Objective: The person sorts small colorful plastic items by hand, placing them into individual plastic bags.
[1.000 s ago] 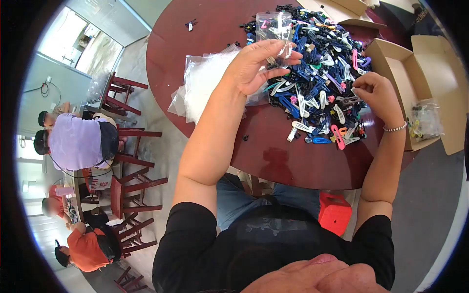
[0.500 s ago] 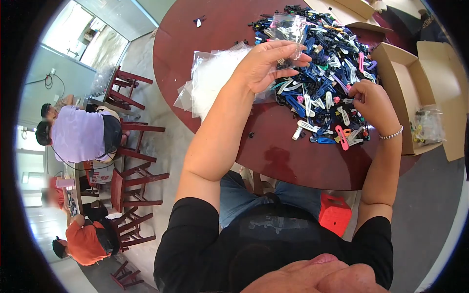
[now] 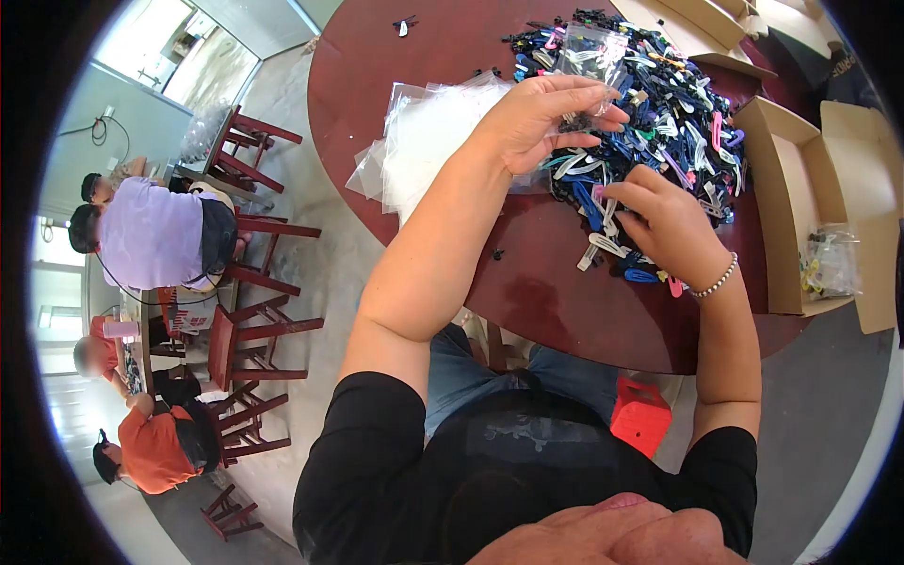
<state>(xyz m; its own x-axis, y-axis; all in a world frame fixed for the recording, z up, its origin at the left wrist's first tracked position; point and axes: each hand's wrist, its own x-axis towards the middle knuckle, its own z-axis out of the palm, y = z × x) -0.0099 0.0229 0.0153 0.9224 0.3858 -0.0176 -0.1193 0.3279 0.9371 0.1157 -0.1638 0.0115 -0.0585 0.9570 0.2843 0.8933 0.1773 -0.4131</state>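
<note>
A large pile of snap hair clips (image 3: 659, 122) in blue, black, white and pink is heaped on the round dark-red table (image 3: 556, 306). My left hand (image 3: 556, 118) is at the pile's left side, thumb and fingers pinching a small clear plastic bag (image 3: 593, 56) that stands up above the clips. My right hand (image 3: 664, 217) reaches into the near edge of the pile, its thumb and fingertips closed around a white hair clip (image 3: 609, 215); the fingers partly cover it. Beside my left forearm lies a spread stack of clear plastic bags (image 3: 419, 141).
An open cardboard box (image 3: 786, 202) at the right holds filled clear bags (image 3: 831, 262). More cardboard (image 3: 692, 24) lies at the far edge. A stray clip (image 3: 404, 28) rests at the far left. A red stool (image 3: 641, 414) is below the table. Several people (image 3: 155, 226) sit at the left.
My right hand has moved left across the near edge of the pile. My left hand still holds the bag in about the same place, and the view has shifted slightly.
</note>
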